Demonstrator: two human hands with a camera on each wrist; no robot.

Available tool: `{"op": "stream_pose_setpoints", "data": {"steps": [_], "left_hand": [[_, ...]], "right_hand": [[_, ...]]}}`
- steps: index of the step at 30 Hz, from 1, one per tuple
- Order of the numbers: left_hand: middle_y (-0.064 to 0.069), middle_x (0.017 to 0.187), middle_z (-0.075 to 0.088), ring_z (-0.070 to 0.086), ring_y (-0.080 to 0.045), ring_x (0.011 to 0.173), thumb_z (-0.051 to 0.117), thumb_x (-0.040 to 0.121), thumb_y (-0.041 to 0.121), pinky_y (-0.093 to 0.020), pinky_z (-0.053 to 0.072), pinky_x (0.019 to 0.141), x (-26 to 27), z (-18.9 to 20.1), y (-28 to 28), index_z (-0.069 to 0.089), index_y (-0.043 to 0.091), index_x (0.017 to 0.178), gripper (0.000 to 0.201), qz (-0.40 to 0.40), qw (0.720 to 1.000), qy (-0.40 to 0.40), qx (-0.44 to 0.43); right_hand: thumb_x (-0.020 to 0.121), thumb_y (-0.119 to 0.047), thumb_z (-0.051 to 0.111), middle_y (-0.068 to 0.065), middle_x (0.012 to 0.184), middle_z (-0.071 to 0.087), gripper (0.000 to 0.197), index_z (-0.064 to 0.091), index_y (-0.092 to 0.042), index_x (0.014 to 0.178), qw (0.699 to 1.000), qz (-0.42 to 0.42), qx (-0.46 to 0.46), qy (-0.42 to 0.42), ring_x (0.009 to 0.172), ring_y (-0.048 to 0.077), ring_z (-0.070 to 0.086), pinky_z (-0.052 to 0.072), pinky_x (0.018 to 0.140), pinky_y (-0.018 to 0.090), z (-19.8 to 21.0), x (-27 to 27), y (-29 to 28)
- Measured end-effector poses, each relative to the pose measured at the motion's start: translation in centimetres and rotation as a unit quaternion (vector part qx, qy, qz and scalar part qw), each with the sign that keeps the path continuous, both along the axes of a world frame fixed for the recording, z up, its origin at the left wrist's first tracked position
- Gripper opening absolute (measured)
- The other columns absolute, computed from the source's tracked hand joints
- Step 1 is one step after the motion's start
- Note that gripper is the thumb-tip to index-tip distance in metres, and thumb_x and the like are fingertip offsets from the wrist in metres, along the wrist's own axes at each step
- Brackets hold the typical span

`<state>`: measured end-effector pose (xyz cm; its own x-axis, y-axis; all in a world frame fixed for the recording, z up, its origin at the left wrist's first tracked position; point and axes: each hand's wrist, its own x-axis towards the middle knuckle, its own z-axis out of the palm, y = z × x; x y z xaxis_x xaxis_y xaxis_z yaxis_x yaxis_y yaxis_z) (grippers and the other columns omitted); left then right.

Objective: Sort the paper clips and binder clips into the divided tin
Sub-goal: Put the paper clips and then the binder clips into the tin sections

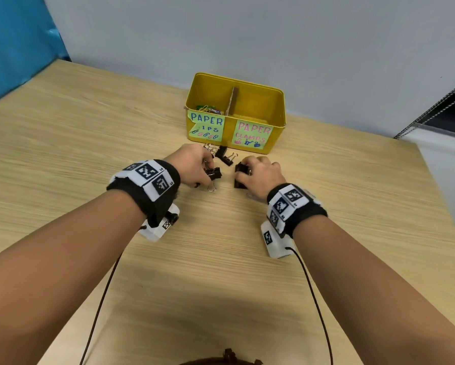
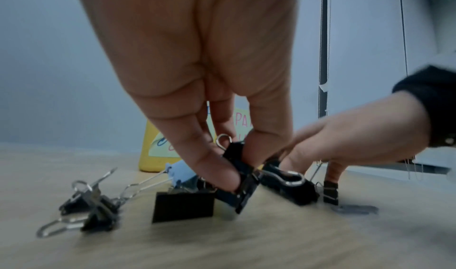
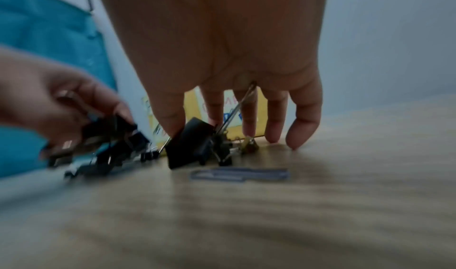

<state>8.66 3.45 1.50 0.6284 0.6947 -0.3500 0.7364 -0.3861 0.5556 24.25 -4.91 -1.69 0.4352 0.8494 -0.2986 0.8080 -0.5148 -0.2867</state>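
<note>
Hands each pinch one black binder clip.

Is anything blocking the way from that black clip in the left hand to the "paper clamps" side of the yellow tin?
Nothing visible does. The left hand pinches a binder clip just before the open tin; only another loose clip lies on the table between, easily passed over.

Yellow tin, black binder clips, pale woodgrain table, blue curtain.

head: bright, even, wide-angle bend at edges | wrists: dim, bluish, motion blur, soft focus
</note>
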Motion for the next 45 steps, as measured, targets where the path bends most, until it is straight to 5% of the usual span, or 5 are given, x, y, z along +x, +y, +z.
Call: {"op": "stream_pose_setpoints", "data": {"steps": [22,27,34,39,45], "left_hand": [[-0.003,0.13,0.061,0.058,-0.018,0.115,0.061,0.081,-0.003,-0.028,0.046,0.099,9.9,5.9,6.9,0.05,0.018,0.135,0.058,-0.046,0.989,-0.125,0.058],[0.006,0.09,0.057,0.055,-0.012,0.084,0.053,0.085,-0.001,-0.024,0.051,0.077,6.1,4.8,5.8,0.064,0.018,0.111,0.034,0.094,0.95,-0.276,0.109],[0.0,0.1,0.049,0.049,-0.017,0.095,0.07,0.077,0.03,-0.034,0.047,0.085,-1.2,1.7,3.7,0.051,0.019,0.1,0.032,0.107,0.969,-0.135,0.175],[-0.015,0.141,0.029,0.025,-0.035,0.134,0.076,0.056,0.062,-0.049,0.035,0.106,-2.7,-0.5,3.0,0.017,0.036,0.146,0.11,0.02,0.984,0.167,0.052],[-0.016,0.133,0.035,0.032,-0.036,0.128,0.072,0.075,0.036,-0.045,0.037,0.105,-1.0,-2.3,1.6,0.034,0.028,0.142,0.078,0.032,0.989,0.129,0.059]], "right_hand": [[0.067,-0.008,0.074,0.008,0.1,0.069,0.018,0.063,-0.02,0.072,0.92,-0.153,0.207,0.294,0.092,0.025,0.07,0.061,0.071,0.04,7.6,2.0,1.9],[0.063,-0.02,0.077,0.003,0.091,0.071,0.017,0.07,-0.02,0.078,0.882,-0.186,0.358,0.243,0.091,0.021,0.071,0.059,0.078,0.035,11.6,3.5,6.0],[0.087,-0.034,0.057,0.004,0.138,0.047,0.031,0.067,-0.022,0.114,0.95,-0.008,0.292,-0.108,0.129,0.027,0.038,0.036,0.107,0.042,9.4,-0.3,5.9],[0.091,-0.029,0.054,0.009,0.128,0.052,0.038,0.056,-0.02,0.128,0.96,0.239,0.119,-0.086,0.118,0.027,0.051,0.049,0.094,0.04,5.6,-4.4,4.8],[0.086,-0.04,0.059,0.01,0.15,0.027,0.074,0.021,-0.031,0.148,0.965,0.212,-0.115,-0.099,0.131,0.042,0.034,0.036,0.106,0.045,1.8,-4.3,5.9]]}}
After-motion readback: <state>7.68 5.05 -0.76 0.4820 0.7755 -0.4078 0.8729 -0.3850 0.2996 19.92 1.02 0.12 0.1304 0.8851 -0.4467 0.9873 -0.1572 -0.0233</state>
